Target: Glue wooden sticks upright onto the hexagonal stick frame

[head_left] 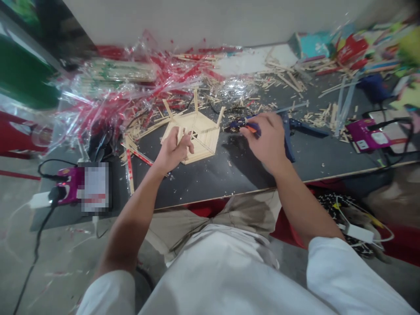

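Note:
A hexagonal panel of pale wooden sticks (205,146) lies on the dark table, with a small opening near its middle and three short posts rising from its far edges. My left hand (175,148) is over the panel's near left part, its fingers curled around short wooden sticks (181,134). To the right of the panel, my right hand (267,138) closes around a dark blue glue gun (288,142) with an orange part at the fingertips. The hand hides much of the tool. A translucent glue stick (295,106) extends behind it.
Crumpled clear and red wrappers (170,74) and bundled sticks (121,71) cover the back left. Stick offcuts (288,76) are scattered behind my hands. Purple power strips (369,134) with cables sit at both sides. The table's front edge (243,191) runs before me.

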Available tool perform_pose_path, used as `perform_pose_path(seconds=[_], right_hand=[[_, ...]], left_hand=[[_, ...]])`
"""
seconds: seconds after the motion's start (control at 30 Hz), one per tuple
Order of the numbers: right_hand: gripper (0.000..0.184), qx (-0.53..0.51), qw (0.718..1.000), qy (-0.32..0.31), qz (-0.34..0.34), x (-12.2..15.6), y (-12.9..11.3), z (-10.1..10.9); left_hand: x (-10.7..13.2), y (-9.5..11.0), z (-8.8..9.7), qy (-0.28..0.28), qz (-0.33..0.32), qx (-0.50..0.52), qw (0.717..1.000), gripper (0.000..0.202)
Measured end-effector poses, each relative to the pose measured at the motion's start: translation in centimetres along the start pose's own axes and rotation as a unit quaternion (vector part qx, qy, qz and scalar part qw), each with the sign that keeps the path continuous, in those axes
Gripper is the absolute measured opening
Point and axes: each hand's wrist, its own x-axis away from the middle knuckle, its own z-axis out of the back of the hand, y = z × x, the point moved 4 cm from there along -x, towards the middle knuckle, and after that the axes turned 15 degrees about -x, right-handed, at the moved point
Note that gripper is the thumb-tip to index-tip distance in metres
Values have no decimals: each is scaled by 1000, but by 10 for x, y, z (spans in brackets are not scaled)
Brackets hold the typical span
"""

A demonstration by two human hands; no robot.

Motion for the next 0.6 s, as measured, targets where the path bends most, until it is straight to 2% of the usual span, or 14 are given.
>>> perform_pose_path(seconds=[0.07,0.13,0.23,0.33,0.43,0.5,0.6], right_hand=[[22,-116,990,-54,50,-10,-32,-8],[21,-221,965,-110,83,-15,-60,-24],[26,-349,920,-163,73,-14,-84,-55],[31,-462,872,-157,28,-9,-86,-81],[29,-552,821,-139,-33,-4,-79,-92],[26,-574,808,-128,-43,-4,-77,-92],[24,-574,809,-116,-55,-6,-73,-88]], left_hand=[[-1,0,-4,-28,-4,91,995,41],[-1,2,-4,-59,-8,131,990,46],[0,6,0,-78,-16,141,987,48],[0,8,4,-73,-36,139,987,46],[0,9,-1,-83,-48,140,986,46],[1,10,-6,-98,-50,133,985,49],[1,10,-11,-116,-23,109,987,55]])
